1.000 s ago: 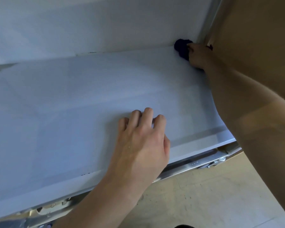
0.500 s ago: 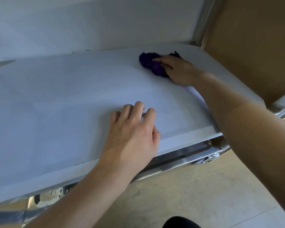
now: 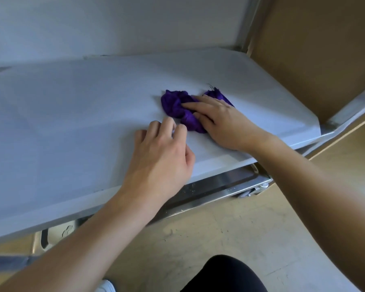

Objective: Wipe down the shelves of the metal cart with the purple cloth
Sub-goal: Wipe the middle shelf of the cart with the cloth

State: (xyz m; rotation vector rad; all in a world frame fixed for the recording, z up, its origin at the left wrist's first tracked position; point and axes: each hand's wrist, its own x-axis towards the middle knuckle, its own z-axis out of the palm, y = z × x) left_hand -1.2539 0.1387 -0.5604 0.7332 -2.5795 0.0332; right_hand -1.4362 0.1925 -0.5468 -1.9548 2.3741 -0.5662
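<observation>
A crumpled purple cloth [image 3: 177, 107] lies on the pale grey shelf [image 3: 72, 123] of the metal cart, right of centre. My right hand [image 3: 223, 123] presses down on the cloth with its fingers spread over it and gripping it. My left hand [image 3: 162, 157] rests on the shelf just in front of and left of the cloth, fingers curled, holding nothing. A lower steel shelf edge [image 3: 215, 192] shows beneath the front rim.
A brown cardboard panel [image 3: 314, 49] stands at the right of the cart. A cart post [image 3: 249, 22] rises at the back right corner. A white wall is behind. A caster [image 3: 255, 190] and tan floor [image 3: 230, 232] lie below; my dark knee [image 3: 226, 275] is at the bottom.
My right hand has dragged the purple cloth from the back right corner toward the front middle of the shelf, ending close to my left hand. The left hand stayed nearly in place.
</observation>
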